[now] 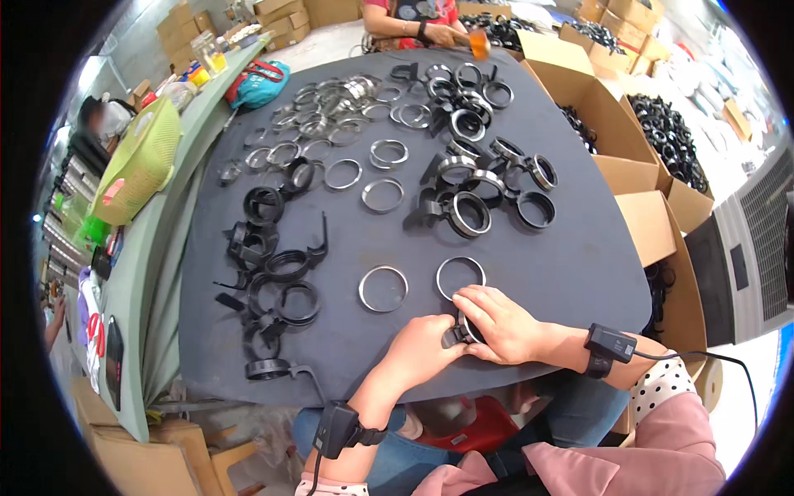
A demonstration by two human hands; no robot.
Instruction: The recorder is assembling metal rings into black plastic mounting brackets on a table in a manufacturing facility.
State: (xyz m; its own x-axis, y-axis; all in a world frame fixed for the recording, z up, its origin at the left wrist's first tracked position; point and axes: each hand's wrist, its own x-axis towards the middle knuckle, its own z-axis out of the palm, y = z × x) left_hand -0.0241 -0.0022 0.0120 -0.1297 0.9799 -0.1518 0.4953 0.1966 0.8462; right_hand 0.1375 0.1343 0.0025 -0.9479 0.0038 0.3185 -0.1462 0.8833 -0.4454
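Close to the table's near edge, my left hand (428, 345) grips a black ring-shaped holder (452, 336) by its side. My right hand (506, 324) is closed over the other side of it, covering most of it. A pale metal edge shows inside the holder between my hands. Just beyond my right fingers lies a thin silver metal ring (438, 277). A second metal ring (361, 289) rests to its left. Several black ring holders with stubby arms (289, 264) are heaped to the left. Farther right sit black holders with silver rims (471, 215).
A pile of loose metal rings (331, 103) covers the table's far left. Across the table, a person's hand (442, 35) is by an orange-headed tool (479, 45). Open cardboard boxes (608, 107) line the right side. A green side table (178, 149) carries a yellow-green basket (142, 161).
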